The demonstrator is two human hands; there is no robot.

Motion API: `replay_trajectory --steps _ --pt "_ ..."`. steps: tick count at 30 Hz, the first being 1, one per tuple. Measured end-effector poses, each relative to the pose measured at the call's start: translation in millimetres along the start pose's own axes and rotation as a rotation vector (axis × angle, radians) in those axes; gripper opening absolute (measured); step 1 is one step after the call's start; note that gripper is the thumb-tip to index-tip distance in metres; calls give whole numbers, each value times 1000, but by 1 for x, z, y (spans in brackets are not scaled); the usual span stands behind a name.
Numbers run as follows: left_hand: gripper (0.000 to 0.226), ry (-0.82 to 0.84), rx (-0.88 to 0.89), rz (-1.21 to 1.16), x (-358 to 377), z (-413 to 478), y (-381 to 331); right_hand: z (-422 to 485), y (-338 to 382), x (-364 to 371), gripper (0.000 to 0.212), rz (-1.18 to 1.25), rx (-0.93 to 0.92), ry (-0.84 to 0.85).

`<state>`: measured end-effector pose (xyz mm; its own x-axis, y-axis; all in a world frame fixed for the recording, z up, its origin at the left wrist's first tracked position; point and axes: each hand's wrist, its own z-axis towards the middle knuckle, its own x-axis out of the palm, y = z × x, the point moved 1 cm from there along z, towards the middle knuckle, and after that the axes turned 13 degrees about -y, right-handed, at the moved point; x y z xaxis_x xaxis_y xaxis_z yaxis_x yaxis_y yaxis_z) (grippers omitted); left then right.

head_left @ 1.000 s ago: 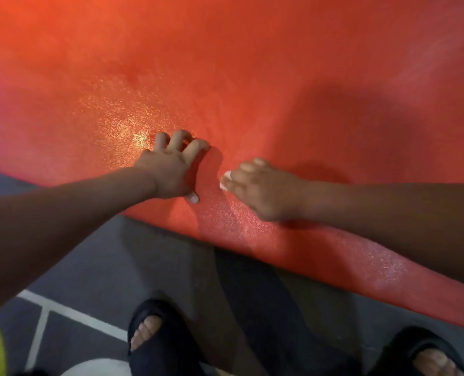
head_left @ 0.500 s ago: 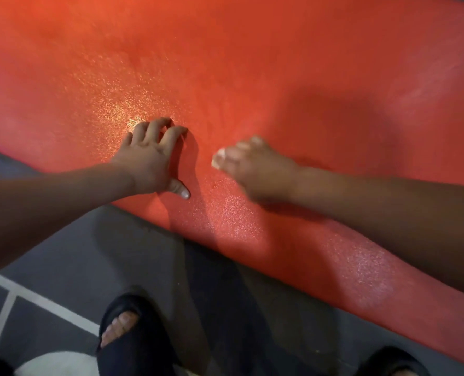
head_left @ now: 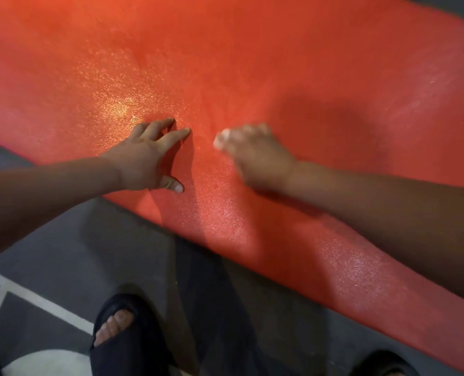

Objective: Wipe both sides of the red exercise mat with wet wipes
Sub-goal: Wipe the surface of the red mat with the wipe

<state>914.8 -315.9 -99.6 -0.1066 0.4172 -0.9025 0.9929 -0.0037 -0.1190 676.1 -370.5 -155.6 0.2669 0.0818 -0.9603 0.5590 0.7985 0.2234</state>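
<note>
Head view, looking straight down. Filling most of the frame: red exercise mat (head_left: 252, 63), flat on a grey floor (head_left: 76, 240), its near edge slanting from mid-left down to the lower right. Glints with a grainy sheen (head_left: 117, 104) left of centre and again along the near edge.

Left hand (head_left: 144, 158): reaches in from the left on a bare forearm and rests on the mat close to that near edge. Fingers (head_left: 176, 134) spread wide, tips touching the surface, palm arched above it. Thumb (head_left: 175, 184) stuck out to the side, touching the mat. Holds nothing.

Right hand (head_left: 260, 158): comes in from the right, just beside the left hand but apart from it, back of the hand up, down on the mat. Smeared by motion blur. Fingers bunched close together and pointing toward the left hand. Cannot tell whether curled or lying flat. At the fingertips, a small white patch (head_left: 221, 138), too blurred to tell wet wipe from nails.

Below the mat, on the floor: a foot in a black sandal (head_left: 133, 354), a second black sandal (head_left: 380, 362) at the bottom right corner, white lines (head_left: 35, 297) at the left, and a pale rounded shape (head_left: 43, 362) at the bottom edge.
</note>
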Motion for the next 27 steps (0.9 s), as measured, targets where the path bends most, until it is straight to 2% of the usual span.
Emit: replay_trajectory --steps 2,4,5,6,9,10,11,14,17,18,20,22,25,27 --pt "130 1 14 22 0 0 0 -17 30 -1 50 81 -268 91" --pt "130 12 21 32 0 1 -1 -17 26 -9 48 27 -392 106" --pt "129 15 21 24 -1 1 -2 -10 14 -11 46 -36 -342 62" --pt "127 19 20 15 -2 1 -2 -2 -4 -12 45 -85 -208 4" --pt "119 26 21 13 -6 -4 -1 4 -48 -19 49 -177 398 -59" --pt "115 24 23 20 -6 -6 0 1 -44 -16 51 -181 456 -64" --pt "113 16 25 29 -4 -8 1 -5 -33 -10 53 -174 407 -75" --pt "108 -13 39 69 2 -13 3 -39 28 11 53 -19 72 -110" --pt "100 -29 67 106 9 -20 -2 -81 83 14 56 106 -259 20" --pt "96 -44 95 123 10 -23 -4 -87 87 10 57 109 -344 66" --pt "86 -67 179 148 12 -29 -10 -83 69 2 53 78 -455 35" --pt "79 -77 272 175 12 -36 -15 -72 34 -4 51 10 -345 -26" --pt "77 -74 346 206 18 -47 -20 -73 7 -13 51 -54 39 -72" --pt "81 -56 329 198 24 -53 -23 -91 29 -9 52 2 20 -82"
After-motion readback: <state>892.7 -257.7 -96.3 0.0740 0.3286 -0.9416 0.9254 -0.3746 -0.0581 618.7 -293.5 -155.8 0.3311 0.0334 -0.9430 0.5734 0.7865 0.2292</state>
